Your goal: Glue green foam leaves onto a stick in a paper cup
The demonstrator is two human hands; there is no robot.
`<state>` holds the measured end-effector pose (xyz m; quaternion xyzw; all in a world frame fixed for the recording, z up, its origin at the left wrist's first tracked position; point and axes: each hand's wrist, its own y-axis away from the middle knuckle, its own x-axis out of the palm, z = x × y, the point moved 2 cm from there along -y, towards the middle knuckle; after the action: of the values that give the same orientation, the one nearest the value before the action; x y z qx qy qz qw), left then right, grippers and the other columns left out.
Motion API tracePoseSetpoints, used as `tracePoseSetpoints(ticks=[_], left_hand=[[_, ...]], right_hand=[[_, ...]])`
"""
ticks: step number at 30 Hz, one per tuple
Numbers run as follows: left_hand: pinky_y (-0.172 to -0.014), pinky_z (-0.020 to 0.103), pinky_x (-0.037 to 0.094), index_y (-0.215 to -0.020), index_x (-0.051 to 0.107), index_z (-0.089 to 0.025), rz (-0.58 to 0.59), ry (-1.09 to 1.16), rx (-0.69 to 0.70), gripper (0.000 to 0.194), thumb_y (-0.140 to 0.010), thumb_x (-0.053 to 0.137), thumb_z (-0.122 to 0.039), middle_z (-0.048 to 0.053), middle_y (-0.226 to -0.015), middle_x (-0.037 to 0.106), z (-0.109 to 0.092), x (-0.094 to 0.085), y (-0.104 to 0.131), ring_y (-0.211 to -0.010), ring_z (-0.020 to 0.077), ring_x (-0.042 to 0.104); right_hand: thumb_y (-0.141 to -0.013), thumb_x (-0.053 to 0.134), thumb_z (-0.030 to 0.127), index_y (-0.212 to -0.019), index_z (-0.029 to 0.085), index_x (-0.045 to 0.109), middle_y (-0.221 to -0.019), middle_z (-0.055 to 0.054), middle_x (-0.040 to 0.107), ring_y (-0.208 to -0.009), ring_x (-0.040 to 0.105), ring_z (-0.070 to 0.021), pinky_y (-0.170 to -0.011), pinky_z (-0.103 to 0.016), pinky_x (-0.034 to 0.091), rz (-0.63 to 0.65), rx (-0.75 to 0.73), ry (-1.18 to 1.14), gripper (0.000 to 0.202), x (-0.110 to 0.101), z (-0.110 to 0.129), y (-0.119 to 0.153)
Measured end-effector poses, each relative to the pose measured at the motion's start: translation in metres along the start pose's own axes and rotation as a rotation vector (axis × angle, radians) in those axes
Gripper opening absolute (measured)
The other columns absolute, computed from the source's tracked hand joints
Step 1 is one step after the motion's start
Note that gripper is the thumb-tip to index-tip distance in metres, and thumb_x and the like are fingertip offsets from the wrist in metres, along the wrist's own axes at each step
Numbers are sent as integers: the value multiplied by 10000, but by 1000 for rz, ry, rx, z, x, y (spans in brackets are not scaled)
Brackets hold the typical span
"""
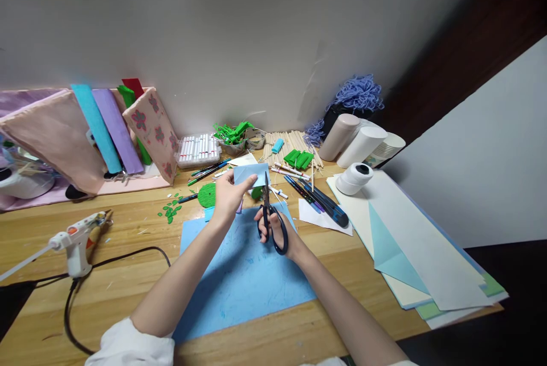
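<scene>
My left hand [228, 198] pinches a small light-blue piece of paper [245, 173] between thumb and fingers, above the far part of a blue mat [243, 280]. In my right hand [282, 232] is a pair of black-handled scissors [280, 244], fingers through the loops and blades pointing away from me. The blades stand upright at the paper's right edge; whether they are cutting into it I cannot tell. Behind my left hand lies a round green disc [207, 195], with several small green leaf-shaped pieces [171, 211] scattered left of it.
A white glue gun [79, 243] with a black cord stands at the left. Stacked paper sheets [410, 240] and a white spool [354, 178] are at the right. A utility knife [329, 206], markers [199, 148] and wooden sticks [294, 141] lie beyond the mat.
</scene>
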<state>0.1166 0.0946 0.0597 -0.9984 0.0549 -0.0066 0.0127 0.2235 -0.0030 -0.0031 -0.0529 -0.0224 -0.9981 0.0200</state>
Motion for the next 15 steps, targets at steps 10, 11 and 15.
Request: tracePoseSetpoints(ticks=[10, 11, 15], left_hand=[[-678, 291, 488, -816, 659, -117, -1, 63, -14, 410, -577, 762, -434, 45, -770, 673, 3, 1, 0, -684, 166, 607], [-672, 285, 483, -805, 657, -118, -19, 43, 8, 400, -584, 756, -437, 41, -756, 670, 2, 1, 0, -678, 164, 603], [-636, 257, 452, -751, 643, -126, -74, -50, 64, 340, -606, 741, -418, 26, -704, 655, -4, 1, 3, -651, 155, 583]], right_hand=[[-660, 309, 862, -896, 152, 535, -581, 53, 452, -448, 503, -97, -493, -247, 435, 45, 1, -5, 781, 0, 5, 2], [-659, 306, 863, -904, 152, 537, -585, 52, 453, -452, 503, -99, -498, -250, 436, 49, 2, -3, 787, 0, 5, 2], [-669, 289, 858, -909, 149, 540, -583, 51, 450, -455, 499, -100, -491, -246, 423, 59, 9, 10, 789, 1, 4, 3]])
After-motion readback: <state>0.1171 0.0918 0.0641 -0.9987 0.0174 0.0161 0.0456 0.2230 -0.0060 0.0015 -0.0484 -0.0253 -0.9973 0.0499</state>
